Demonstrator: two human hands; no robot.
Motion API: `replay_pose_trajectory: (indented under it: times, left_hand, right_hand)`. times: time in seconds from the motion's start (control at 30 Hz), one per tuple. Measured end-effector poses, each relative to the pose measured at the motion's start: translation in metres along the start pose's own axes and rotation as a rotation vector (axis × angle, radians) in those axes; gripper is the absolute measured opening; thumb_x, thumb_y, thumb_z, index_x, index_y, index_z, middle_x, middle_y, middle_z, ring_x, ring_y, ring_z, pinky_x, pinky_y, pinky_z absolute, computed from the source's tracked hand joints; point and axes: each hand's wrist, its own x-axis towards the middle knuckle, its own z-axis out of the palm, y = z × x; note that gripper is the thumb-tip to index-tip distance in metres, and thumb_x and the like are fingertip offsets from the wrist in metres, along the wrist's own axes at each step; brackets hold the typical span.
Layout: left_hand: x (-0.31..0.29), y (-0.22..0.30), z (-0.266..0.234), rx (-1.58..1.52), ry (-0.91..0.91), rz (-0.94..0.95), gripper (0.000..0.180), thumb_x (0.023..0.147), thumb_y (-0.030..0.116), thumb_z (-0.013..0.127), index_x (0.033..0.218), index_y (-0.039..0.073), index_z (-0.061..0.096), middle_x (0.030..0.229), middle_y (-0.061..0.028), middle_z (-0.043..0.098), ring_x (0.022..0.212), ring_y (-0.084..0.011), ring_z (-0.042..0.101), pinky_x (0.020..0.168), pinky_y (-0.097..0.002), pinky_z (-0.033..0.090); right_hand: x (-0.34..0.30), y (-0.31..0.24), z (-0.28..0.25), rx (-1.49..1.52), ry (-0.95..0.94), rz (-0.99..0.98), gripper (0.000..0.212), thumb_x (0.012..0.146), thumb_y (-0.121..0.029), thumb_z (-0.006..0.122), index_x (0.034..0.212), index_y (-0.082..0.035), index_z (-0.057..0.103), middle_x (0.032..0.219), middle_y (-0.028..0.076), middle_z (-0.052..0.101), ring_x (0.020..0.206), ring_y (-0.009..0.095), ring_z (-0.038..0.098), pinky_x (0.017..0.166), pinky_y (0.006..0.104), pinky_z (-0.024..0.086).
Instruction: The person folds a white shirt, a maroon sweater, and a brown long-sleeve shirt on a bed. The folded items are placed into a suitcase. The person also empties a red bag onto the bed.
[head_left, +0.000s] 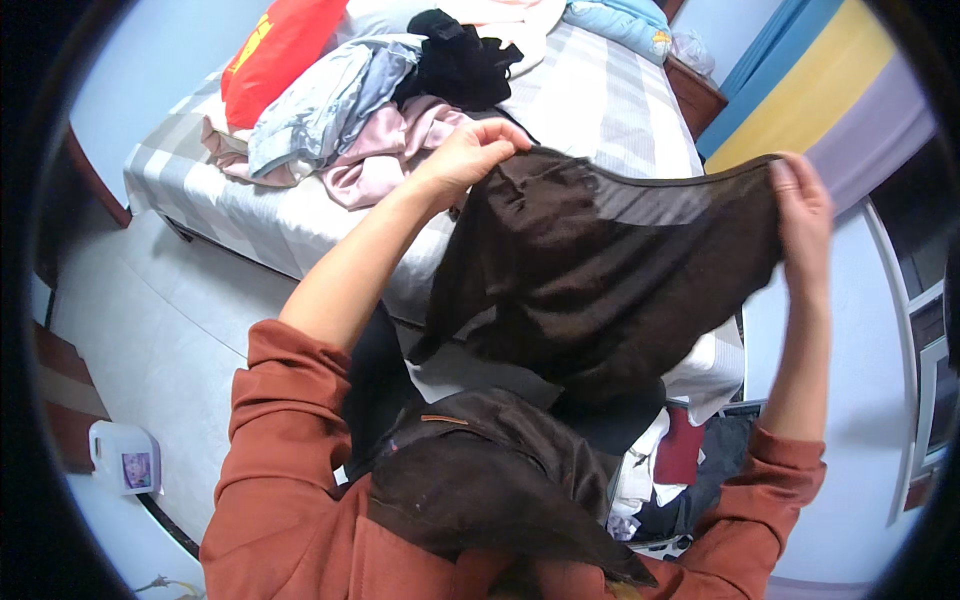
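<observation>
A dark brown, thin see-through cloth (610,275) with a bound upper edge is stretched out in front of me, over the near side of the bed. My left hand (472,158) pinches its upper left corner. At the upper right corner, my right hand (803,210) grips the same edge. Between the hands the edge sags a little, and the cloth hangs down in loose folds. Against my body below it lies another dark brown piece (460,490), shaped like a brimmed hat with a small orange tab.
A bed (600,100) with a grey-and-white checked sheet bears a clothes heap: a red bag (285,55), light blue garment (325,105), pink garment (375,150) and black garment (460,65). An open suitcase (715,465) holds clothes at lower right. A white jug (120,455) stands left.
</observation>
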Motion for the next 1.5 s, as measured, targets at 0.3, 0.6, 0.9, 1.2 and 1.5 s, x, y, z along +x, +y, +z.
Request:
replay_pose_trajectory:
  times: [0.3,0.6,0.9,1.2,1.5]
  left_hand:
    - [-0.050,-0.070,0.044,0.646,0.252,0.183,0.015,0.079,0.012,0.063,0.091,0.003,0.061,0.087,-0.0088,0.058,0.079,-0.0198,0.056,0.070,-0.0295,0.044]
    - [-0.004,-0.076,0.056,0.980,0.216,0.058,0.034,0.077,0.034,0.063,0.090,0.002,0.058,0.092,-0.0155,0.057,0.086,-0.0300,0.058,0.075,-0.0404,0.045]
    - [0.004,-0.076,0.032,0.778,0.071,-0.084,0.018,0.076,0.016,0.061,0.083,0.005,0.048,0.077,-0.0059,0.051,0.073,-0.0132,0.050,0.064,-0.0278,0.042]
    - [-0.024,0.063,-0.013,0.141,0.135,0.062,0.010,0.088,0.015,0.056,0.095,0.012,0.049,0.078,0.0032,0.051,0.071,-0.0039,0.048,0.061,-0.0183,0.039]
    - [-0.019,0.244,-0.012,0.718,0.397,0.651,0.021,0.091,0.020,0.049,0.094,0.001,0.058,0.082,-0.0057,0.061,0.075,-0.0157,0.058,0.069,-0.0270,0.047]
  right_hand:
    - [-0.062,0.121,0.044,0.027,-0.057,0.305,0.018,0.089,-0.015,0.054,0.094,0.001,0.058,0.081,0.001,0.058,0.076,0.008,0.051,0.070,0.0214,0.041]
    - [-0.066,0.126,0.029,0.248,-0.041,0.479,0.018,0.089,-0.011,0.054,0.103,-0.001,0.058,0.092,0.001,0.060,0.082,0.008,0.054,0.073,0.0204,0.044]
    - [-0.107,0.174,0.020,0.079,-0.311,0.843,0.027,0.080,-0.007,0.062,0.106,0.000,0.058,0.081,0.000,0.061,0.074,0.009,0.055,0.072,0.0220,0.044]
    - [-0.064,0.130,-0.019,0.511,0.135,0.495,0.016,0.089,-0.011,0.051,0.101,-0.002,0.053,0.088,0.003,0.058,0.082,0.012,0.055,0.076,0.0240,0.044]
    - [0.020,-0.026,-0.097,0.070,0.485,-0.173,0.029,0.092,-0.021,0.049,0.113,-0.002,0.052,0.101,0.010,0.061,0.089,0.016,0.060,0.078,0.0270,0.048]
